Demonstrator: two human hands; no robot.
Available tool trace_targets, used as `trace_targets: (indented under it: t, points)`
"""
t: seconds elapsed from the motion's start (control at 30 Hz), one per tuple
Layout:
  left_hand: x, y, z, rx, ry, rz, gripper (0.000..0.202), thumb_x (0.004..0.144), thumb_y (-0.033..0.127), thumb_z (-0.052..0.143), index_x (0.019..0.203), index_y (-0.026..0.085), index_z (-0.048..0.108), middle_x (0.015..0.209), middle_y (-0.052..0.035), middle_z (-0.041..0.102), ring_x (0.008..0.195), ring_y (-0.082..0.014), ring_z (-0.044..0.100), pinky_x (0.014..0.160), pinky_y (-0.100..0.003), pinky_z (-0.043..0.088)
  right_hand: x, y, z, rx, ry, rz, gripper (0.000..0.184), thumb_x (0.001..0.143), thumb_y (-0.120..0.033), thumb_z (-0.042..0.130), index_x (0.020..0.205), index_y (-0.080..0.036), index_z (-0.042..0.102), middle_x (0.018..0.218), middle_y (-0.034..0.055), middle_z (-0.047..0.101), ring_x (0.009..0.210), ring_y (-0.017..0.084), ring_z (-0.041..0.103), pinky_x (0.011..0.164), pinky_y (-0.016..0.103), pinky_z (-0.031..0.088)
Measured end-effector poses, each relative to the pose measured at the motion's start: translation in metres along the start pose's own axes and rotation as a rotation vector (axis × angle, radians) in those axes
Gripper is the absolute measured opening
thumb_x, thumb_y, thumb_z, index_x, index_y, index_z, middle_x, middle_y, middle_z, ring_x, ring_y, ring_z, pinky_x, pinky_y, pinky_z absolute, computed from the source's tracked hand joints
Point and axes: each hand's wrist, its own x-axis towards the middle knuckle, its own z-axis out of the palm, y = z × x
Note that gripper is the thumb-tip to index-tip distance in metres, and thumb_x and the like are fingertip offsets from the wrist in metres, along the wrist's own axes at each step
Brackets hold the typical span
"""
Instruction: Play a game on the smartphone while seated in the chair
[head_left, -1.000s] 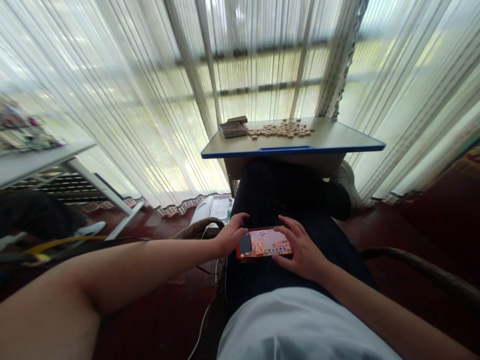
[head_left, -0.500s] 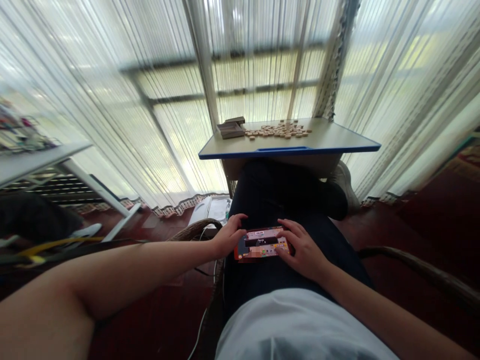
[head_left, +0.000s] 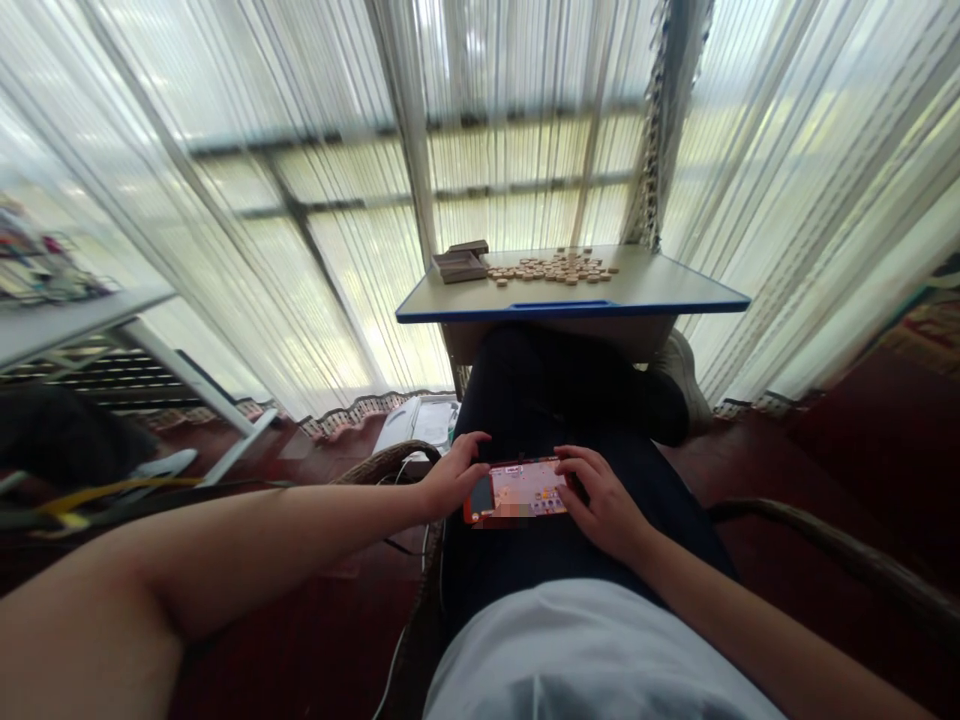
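Note:
A smartphone (head_left: 525, 487) with a red edge lies sideways over my lap, its screen lit with a colourful picture; part of the screen is blurred out. At its left end, my left hand (head_left: 456, 476) grips it, the thumb by the upper left corner. My right hand (head_left: 600, 500) holds the other end, with the thumb over the screen and the index finger along the top edge. Beneath the phone are my dark trousers (head_left: 570, 550).
Ahead stands a small blue-edged table (head_left: 652, 290) bearing many round wooden pieces (head_left: 555, 268) and an open wooden box (head_left: 459, 265). Curved chair arms (head_left: 832, 545) flank me. On the left are a white table (head_left: 82, 318) and a person's dark-clothed leg (head_left: 67, 430). Sheer curtains (head_left: 337, 300) hang behind.
The phone's screen has changed: a dark band across its middle is gone and a lighter picture shows. Both hands keep hold of the phone; the view has shifted slightly.

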Motion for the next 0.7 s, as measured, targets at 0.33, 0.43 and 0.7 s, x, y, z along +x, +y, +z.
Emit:
trace_targets:
  t: [0.33, 0.43, 0.7]
  points:
    - [0.000, 0.007, -0.003, 0.000, -0.011, 0.003, 0.048, 0.078, 0.033, 0.043, 0.123, 0.015, 0.039, 0.099, -0.0072, 0.044, 0.091, -0.0190, 0.045, 0.086, -0.035, 0.038, 0.000, 0.006, 0.004, 0.014, -0.006, 0.015, 0.026, 0.082, -0.024, 0.049, 0.107, -0.021, 0.043, 0.121, 0.0059, 0.043, 0.113, 0.016, 0.041, 0.098, 0.035, 0.039]
    - [-0.001, 0.007, -0.003, 0.005, -0.015, 0.015, 0.049, 0.080, 0.037, 0.042, 0.123, 0.014, 0.039, 0.099, -0.0076, 0.044, 0.092, -0.0193, 0.045, 0.086, -0.035, 0.038, 0.000, 0.009, 0.006, 0.013, 0.007, 0.025, 0.032, 0.081, -0.026, 0.049, 0.112, -0.020, 0.040, 0.122, 0.0072, 0.043, 0.114, 0.017, 0.041, 0.099, 0.036, 0.038]
    - [-0.003, 0.006, 0.001, 0.012, 0.026, 0.008, 0.046, 0.087, 0.045, 0.035, 0.122, 0.017, 0.041, 0.107, -0.0090, 0.046, 0.096, -0.0195, 0.046, 0.088, -0.036, 0.038, -0.001, 0.021, 0.003, 0.011, 0.013, 0.063, 0.031, 0.082, -0.030, 0.049, 0.111, -0.018, 0.044, 0.121, 0.0094, 0.045, 0.113, 0.019, 0.044, 0.098, 0.038, 0.039]
